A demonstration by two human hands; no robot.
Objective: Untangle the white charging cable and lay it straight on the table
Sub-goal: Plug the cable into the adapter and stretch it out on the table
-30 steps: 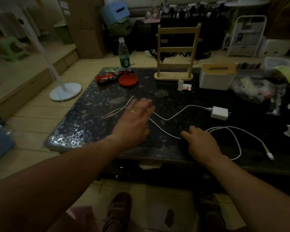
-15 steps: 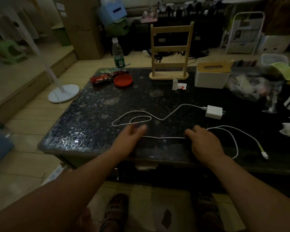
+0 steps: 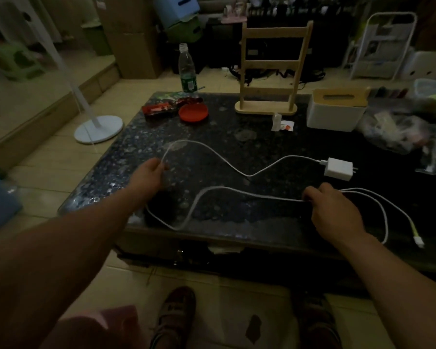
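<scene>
Both hands pinching thin white charging cable (image 3: 222,157) on dark speckled stone table (image 3: 275,137).
Left hand (image 3: 146,176) and right hand (image 3: 334,210) each clamp it; cable snakes left-right, unstraightened, white plug adapter (image 3: 337,169) end pointing right.

bare table (image 3: 249,137) mid-stretch; wooden rack (image 3: 267,107), tissue box (image 3: 335,117) crowding far edge

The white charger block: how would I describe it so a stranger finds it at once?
Start at the dark speckled table. Right of centre, in front of the white tissue box, lies the charger block. Unlike the box, it is small, has metal prongs, and the white cable plugs into it.
</scene>
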